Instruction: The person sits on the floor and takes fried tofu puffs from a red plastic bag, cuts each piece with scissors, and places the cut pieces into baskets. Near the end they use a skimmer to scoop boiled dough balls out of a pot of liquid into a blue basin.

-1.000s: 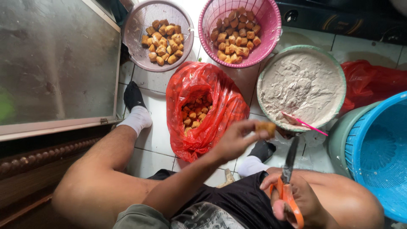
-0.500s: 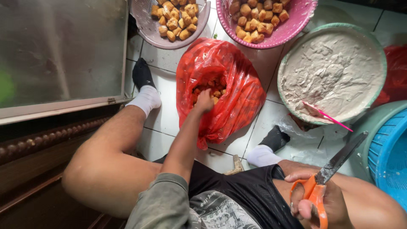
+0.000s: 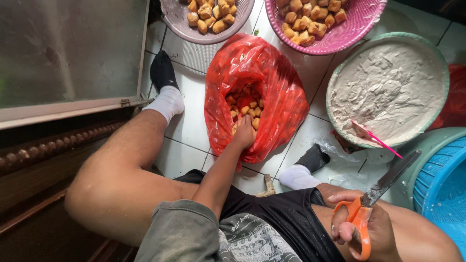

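1. Landmark is the red plastic bag [image 3: 257, 92], lying open on the white tiled floor [image 3: 189, 131] between the person's two socked feet. Nothing is blocking its mouth but the arm reaching in.
2. Left hand [image 3: 242, 133] is sitting inside the bag mouth, fingers curled down among the fried tofu puffs [image 3: 245, 104] — cannot tell whether it is gripping one.
3. Right hand [image 3: 361, 230] is resting below and right of the bag, fingers clenched through the orange-handled scissors [image 3: 376, 204]; the blades are closed and pointing up-right.
4. Containers, counted:
   - 2 perforated baskets above the bag — grey basket [image 3: 194, 34] upper left, pink basket [image 3: 340, 39] upper right, both holding the same golden puffs.
   - 1 pale green bowl [image 3: 439, 58] right of the bag, filled with whitish paste [image 3: 388, 87]; one pink utensil [image 3: 376, 139] is leaning on its near rim.
   - 1 blue tub [image 3: 444, 194] far right of the bag, cut off by the frame.
5. A glass-panelled door [image 3: 68, 53] is standing left of the bag.
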